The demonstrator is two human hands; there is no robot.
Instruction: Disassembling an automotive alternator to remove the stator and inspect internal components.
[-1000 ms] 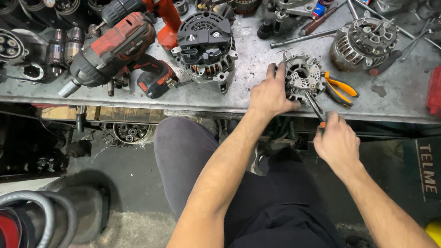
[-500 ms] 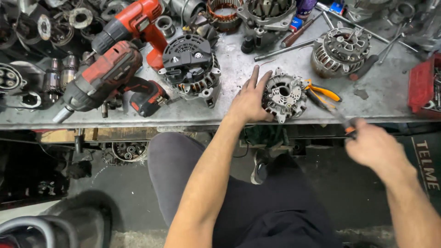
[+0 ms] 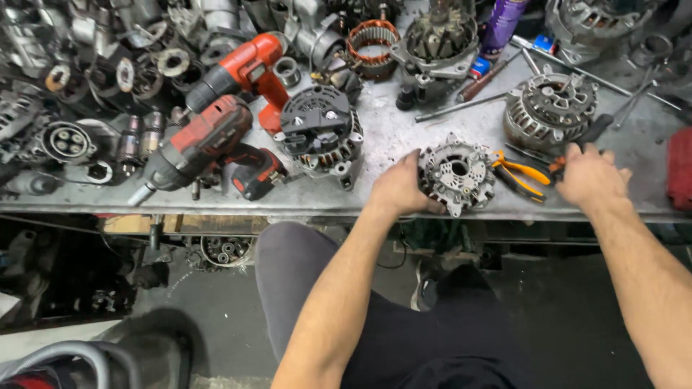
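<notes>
My left hand (image 3: 400, 189) grips the left side of a grey alternator end housing (image 3: 458, 173) that lies near the front edge of the metal bench (image 3: 404, 130). My right hand (image 3: 592, 176) rests on the bench to the right of the housing. Its fingers are closed on a thin screwdriver with an orange grip (image 3: 556, 168). The screwdriver's shaft lies across orange-handled pliers (image 3: 522, 174), which sit between the housing and my right hand. A black tool handle (image 3: 595, 129) pokes out just beyond my right hand.
A finned alternator stator (image 3: 549, 109) sits behind my right hand and a black-capped alternator (image 3: 321, 130) left of the housing. Two red cordless drills (image 3: 209, 144) lie at the left among several metal parts. Long rods (image 3: 468, 102) and a purple can (image 3: 501, 25) stand further back.
My right hand has moved from below the bench edge up onto the bench beside the pliers, carrying the screwdriver. My left hand has stayed on the housing. The camera has tilted.
</notes>
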